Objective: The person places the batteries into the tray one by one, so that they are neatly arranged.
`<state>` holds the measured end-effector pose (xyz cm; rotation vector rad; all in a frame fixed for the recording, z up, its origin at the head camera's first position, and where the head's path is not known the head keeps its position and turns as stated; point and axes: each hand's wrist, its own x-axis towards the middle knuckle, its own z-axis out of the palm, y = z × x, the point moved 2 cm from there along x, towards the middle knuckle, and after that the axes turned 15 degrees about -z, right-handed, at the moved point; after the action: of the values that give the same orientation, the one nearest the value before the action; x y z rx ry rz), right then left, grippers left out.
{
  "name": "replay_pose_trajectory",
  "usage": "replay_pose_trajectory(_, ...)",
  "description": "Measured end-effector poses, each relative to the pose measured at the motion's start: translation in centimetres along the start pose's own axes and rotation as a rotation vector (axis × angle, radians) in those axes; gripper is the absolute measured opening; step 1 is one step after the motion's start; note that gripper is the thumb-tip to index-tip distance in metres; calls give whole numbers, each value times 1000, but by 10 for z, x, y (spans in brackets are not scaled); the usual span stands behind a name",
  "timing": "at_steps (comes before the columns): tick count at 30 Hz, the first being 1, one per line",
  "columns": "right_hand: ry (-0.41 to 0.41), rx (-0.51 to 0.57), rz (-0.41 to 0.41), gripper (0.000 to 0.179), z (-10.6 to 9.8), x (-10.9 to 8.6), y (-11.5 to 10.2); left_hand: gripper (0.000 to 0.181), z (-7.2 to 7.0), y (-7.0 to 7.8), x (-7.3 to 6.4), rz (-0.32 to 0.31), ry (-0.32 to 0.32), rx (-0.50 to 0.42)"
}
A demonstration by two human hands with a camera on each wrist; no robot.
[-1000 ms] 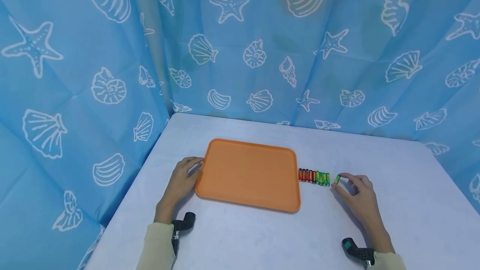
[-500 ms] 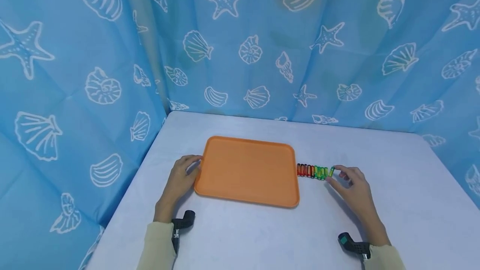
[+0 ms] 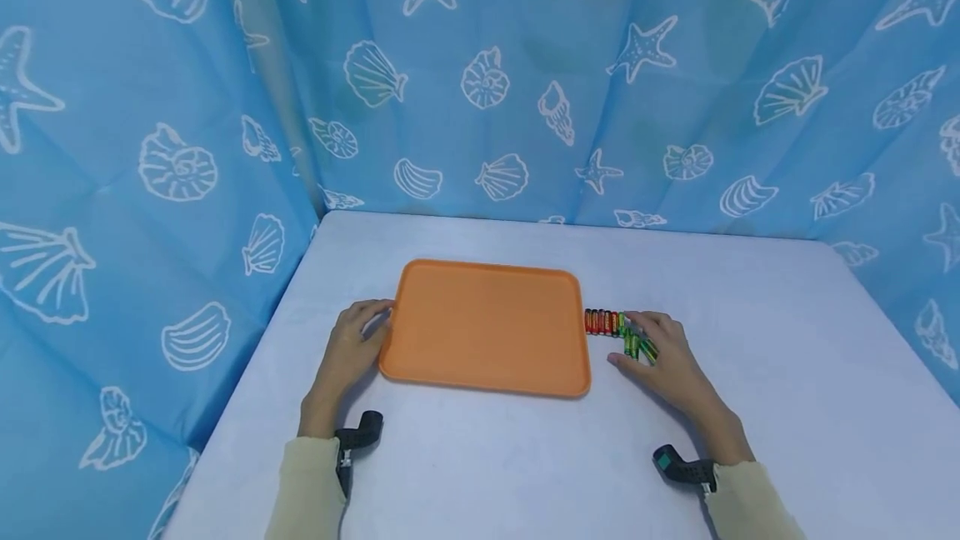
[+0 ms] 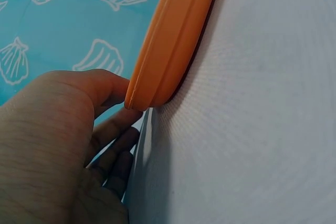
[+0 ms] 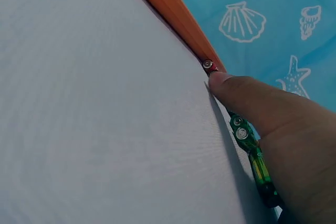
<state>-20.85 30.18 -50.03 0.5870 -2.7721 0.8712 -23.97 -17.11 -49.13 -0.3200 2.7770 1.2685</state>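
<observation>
An orange tray lies on the white table. My left hand rests at its left edge, and in the left wrist view the thumb reaches the tray's rim while the other fingers bend loosely below. Beside the tray's right edge is a row of red batteries. Several green batteries lie askew at the row's right end, some tilted and shifted toward the front. My right hand is over these, thumb and forefinger spread apart around them. The right wrist view shows a green battery beside the thumb, partly covered.
A blue curtain with white shell and starfish prints stands behind the table and along its left side. The white tabletop stretches in front of the tray. Black wrist cameras are strapped to both forearms.
My right hand has moved left, bringing its green battery to the row and then spreading over it. The green batteries have gone from a neat row to askew. The left hand stays at the tray.
</observation>
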Motion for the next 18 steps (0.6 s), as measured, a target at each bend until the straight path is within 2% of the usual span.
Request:
replay_pose_trajectory(7, -1, -37, -20, 78, -2, 3, 1, 41, -1, 4, -1, 9, -5, -3)
replay_pose_trajectory(10, 15, -2, -14, 75, -2, 2, -1, 41, -2, 5, -1, 17, -4, -1)
replay_pose_trajectory(14, 39, 50, 10, 72, -4, -1, -3, 42, -1, 4, -2, 24, -6, 5)
replay_pose_trajectory(18, 3, 49, 55, 72, -12, -7, -1, 42, -1, 3, -2, 4, -15, 9)
